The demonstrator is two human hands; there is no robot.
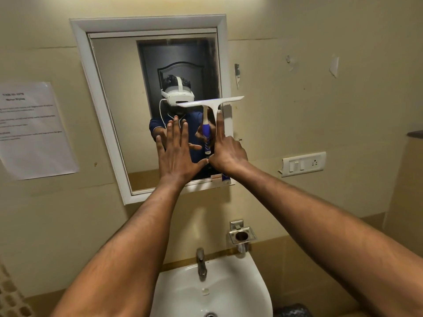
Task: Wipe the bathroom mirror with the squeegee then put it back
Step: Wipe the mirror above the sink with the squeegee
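The white-framed bathroom mirror [119, 92] hangs on the beige wall. My right hand [227, 152] grips the white squeegee [212, 102] by its handle, index finger stretched up along the stem. Its blade lies level against the glass at the mirror's right side, about mid-height, overlapping the right frame. The blue grip shows only as a reflection. My left hand [177, 147] rests flat on the glass with fingers spread, just left of the squeegee, thumb touching my right hand.
A white sink [247, 284] with a chrome tap [201, 263] sits directly below. A steel holder [241, 234] is fixed to the wall right of the tap. A switch plate [303, 163] is at the right, a paper notice [34, 129] at the left.
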